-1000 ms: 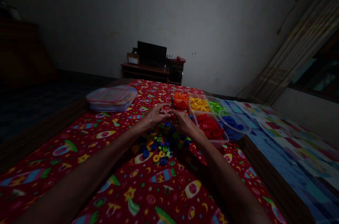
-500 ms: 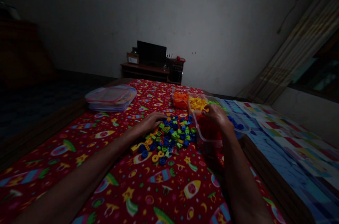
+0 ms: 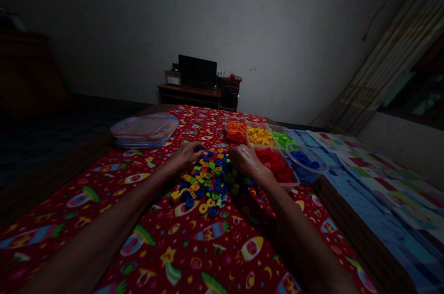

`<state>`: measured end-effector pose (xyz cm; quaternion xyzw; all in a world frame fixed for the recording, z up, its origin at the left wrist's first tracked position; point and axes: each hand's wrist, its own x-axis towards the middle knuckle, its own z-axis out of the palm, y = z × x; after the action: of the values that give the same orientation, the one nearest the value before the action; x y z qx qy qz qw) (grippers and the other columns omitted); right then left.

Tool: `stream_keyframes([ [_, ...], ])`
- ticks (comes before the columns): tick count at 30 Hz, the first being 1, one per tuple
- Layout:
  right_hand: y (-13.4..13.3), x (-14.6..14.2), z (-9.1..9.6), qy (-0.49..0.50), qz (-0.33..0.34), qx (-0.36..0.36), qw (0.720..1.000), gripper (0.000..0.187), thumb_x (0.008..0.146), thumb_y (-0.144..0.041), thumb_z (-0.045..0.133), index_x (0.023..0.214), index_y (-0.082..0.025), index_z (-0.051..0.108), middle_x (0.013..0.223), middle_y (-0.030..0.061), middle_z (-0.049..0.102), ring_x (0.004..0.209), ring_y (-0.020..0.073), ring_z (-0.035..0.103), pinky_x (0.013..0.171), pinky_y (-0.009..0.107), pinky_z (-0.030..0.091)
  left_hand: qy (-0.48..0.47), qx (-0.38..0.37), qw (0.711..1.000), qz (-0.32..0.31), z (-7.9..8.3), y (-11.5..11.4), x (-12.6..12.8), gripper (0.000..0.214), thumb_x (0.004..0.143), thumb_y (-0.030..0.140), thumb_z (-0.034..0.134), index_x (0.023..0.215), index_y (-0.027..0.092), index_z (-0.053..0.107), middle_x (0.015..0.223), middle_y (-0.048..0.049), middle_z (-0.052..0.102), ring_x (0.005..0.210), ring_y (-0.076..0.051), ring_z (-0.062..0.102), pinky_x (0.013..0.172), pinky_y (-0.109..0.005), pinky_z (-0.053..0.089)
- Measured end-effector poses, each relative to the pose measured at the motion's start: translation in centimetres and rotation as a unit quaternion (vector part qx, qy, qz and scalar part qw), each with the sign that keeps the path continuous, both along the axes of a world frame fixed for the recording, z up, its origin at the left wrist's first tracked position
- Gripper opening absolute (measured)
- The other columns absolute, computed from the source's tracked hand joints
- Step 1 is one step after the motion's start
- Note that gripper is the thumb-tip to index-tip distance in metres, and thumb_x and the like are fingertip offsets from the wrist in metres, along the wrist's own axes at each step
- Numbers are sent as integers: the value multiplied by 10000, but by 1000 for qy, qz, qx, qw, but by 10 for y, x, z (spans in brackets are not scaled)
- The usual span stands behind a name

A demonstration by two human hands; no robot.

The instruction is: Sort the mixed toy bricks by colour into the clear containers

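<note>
While our left hand [image 3: 189,155] sits at the far left edge of the loose pieces [image 3: 208,176], our right hand [image 3: 245,159] hangs over their right side, and the two are apart. The pieces lie on the red cloth [image 3: 187,257], just left of the tub [image 3: 287,185] with red bits [image 3: 275,166]. We judge them light, stiff and hard to break, probably smooth plastic that could skid under a fingertip; we would pinch blocks [image 3: 175,197] across opposite sides and rings [image 3: 200,210] by the rim. Something dark [image 3: 199,148] shows at our left fingertips, but we cannot tell whether they grip it. Our right fingers curl with their tips hidden, so we cannot tell their hold either, and shadow blurs the pieces beneath.
</note>
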<state>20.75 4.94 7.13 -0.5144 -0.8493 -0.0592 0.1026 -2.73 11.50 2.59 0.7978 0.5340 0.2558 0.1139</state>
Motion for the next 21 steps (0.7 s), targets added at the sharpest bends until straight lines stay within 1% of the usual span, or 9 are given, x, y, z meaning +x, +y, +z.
stream_keyframes([
  [2,-1,-6,-5,-2,26,-3,1000,240,882,-112,410,888,-135,649,764,71,630,620,122,457,582,265,243,21,-13,1000,-7,1,3,-2,341,677,288,504,916,157,709,906,-82,727,846,-244,648,760,-299,489],
  [4,0,-12,-7,7,33,-7,999,252,875,-87,399,872,-136,646,746,66,633,604,117,459,573,261,241,31,-29,999,-30,0,5,-2,352,629,249,500,891,153,715,921,-86,727,865,-249,649,786,-304,489],
  [7,9,-24,-9,18,25,-10,999,261,880,-114,401,843,-145,658,759,80,657,647,134,531,585,248,282,12,-37,998,-58,-1,3,2,387,652,262,476,945,160,708,960,-84,727,885,-247,652,794,-305,493],
  [10,26,-43,-13,4,-3,-16,1000,248,885,-168,428,910,-139,673,891,128,688,808,187,620,635,246,357,-6,-32,999,-41,-4,1,4,403,674,271,472,997,174,694,955,-75,732,862,-242,656,781,-308,500],
  [12,36,-56,-13,-15,-14,-43,999,249,873,-205,471,1017,-129,659,1006,156,684,927,222,636,688,256,412,-20,-22,999,-20,-8,2,3,419,687,274,469,1036,177,680,936,-69,735,851,-239,658,772,-307,503],
  [14,42,-67,-10,-37,-13,-82,996,293,859,-234,506,1096,-120,633,1082,169,670,1002,243,631,738,275,454,-35,-12,999,1,-13,4,1,434,711,296,461,1077,182,665,928,-65,734,854,-236,660,763,-304,506],
  [17,46,-74,-3,-63,-10,-129,990,331,843,-244,531,1140,-124,615,1143,169,653,1055,251,622,781,299,487,-38,-11,999,14,-18,7,-1,442,746,340,449,1106,185,653,944,-68,731,861,-235,661,764,-303,507],
  [19,47,-74,-3,-66,-7,-132,989,332,845,-247,522,1142,-129,611,1157,165,647,1067,249,617,788,304,491,-29,-13,999,13,-19,7,0,450,758,360,446,1115,177,649,979,-81,726,872,-242,658,778,-314,505],
  [21,47,-71,-7,-58,0,-124,991,318,852,-255,500,1120,-129,617,1129,163,656,1045,247,623,771,298,486,-27,-11,1000,8,-20,6,0,454,760,370,446,1115,173,648,1006,-89,721,886,-249,653,794,-326,501],
])
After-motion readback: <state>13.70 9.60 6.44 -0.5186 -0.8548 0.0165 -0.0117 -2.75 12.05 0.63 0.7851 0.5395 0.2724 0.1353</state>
